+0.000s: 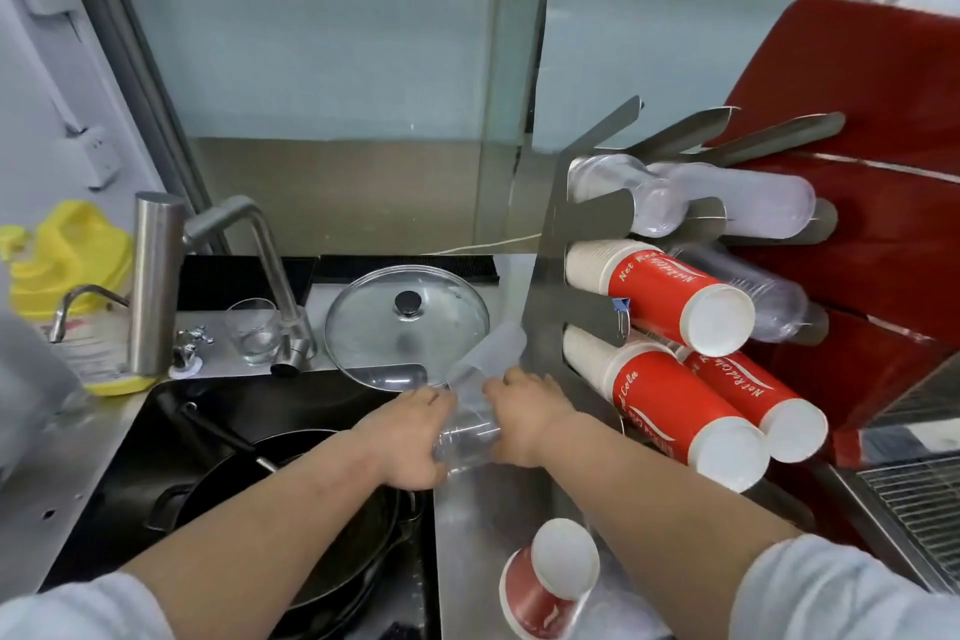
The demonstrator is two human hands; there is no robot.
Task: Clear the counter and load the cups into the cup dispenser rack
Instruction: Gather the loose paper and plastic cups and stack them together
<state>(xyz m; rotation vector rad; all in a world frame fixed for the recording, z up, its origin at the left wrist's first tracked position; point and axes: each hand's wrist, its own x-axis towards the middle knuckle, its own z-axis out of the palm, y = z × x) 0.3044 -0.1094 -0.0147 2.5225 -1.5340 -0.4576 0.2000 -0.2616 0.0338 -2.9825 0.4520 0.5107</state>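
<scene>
Down by the near edge of the bench (483, 525) lies a small stack of red paper cups (550, 582), tipped on its side with the white bottom facing up. Past it, both hands hold a stack of clear plastic cups (470, 426) just above the bench. One more clear cup (496, 348) sticks out of the far end of the stack. Left hand (410, 437) has its grip curled round the left side, and right hand (524, 413) has its grip curled round the right side. Just to the right stands the metal cup rack (587, 224). Its slots hold clear cups up top and red cups lower down, all leaning out. Behind the hands, a glass lid (408, 322) lies flat. To the left is a black sink (171, 431) with dark pans (311, 509) in it, and a tap (249, 244) above.
</scene>
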